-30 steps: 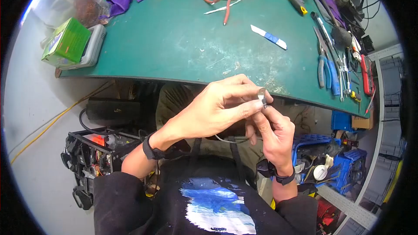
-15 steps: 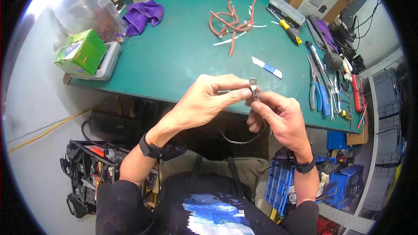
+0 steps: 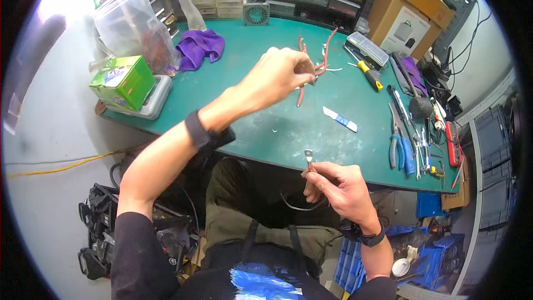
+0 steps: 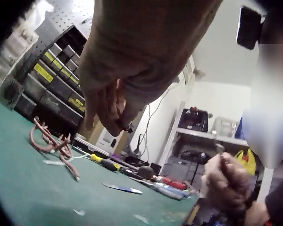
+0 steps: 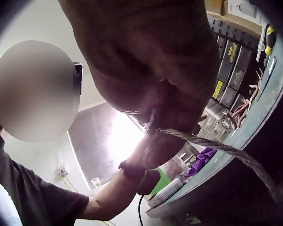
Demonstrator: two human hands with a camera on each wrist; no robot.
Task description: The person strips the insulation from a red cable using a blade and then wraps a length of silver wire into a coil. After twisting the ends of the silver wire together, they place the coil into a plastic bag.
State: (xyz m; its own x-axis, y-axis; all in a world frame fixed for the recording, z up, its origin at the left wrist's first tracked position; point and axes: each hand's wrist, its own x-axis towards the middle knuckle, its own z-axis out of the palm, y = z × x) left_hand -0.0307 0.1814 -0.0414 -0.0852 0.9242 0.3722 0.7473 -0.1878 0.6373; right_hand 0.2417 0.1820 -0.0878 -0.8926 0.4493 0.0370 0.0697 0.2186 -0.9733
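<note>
In the head view my right hand point(image 3: 344, 191) grips a cable just under its flat metal lug point(image 3: 308, 156), which points up by the bench's front edge. Grey braided cable point(image 5: 240, 153) trails from that hand in the right wrist view. Raised above the green bench, my left hand point(image 3: 275, 80) is well apart from the lug, with thumb and fingers together. A small dark piece point(image 4: 128, 128) is pinched at its fingertips in the left wrist view; what it is cannot be told. Behind that hand lie red cable pieces point(image 3: 327, 55), partly covered by it in the head view.
A white and blue blade-shaped piece point(image 3: 340, 119) lies on the green bench point(image 3: 250, 139). Pliers point(image 3: 397, 147), a yellow-black screwdriver point(image 3: 369, 75) and other tools lie at the right. At the left are a green box point(image 3: 123, 83) and a purple cloth point(image 3: 200, 49). Drawer cabinets stand behind.
My left hand has left the lug and moved up and away over the bench towards the red cables. My right hand still holds the cable, now lower. The head view has tilted up, showing more drawers.
</note>
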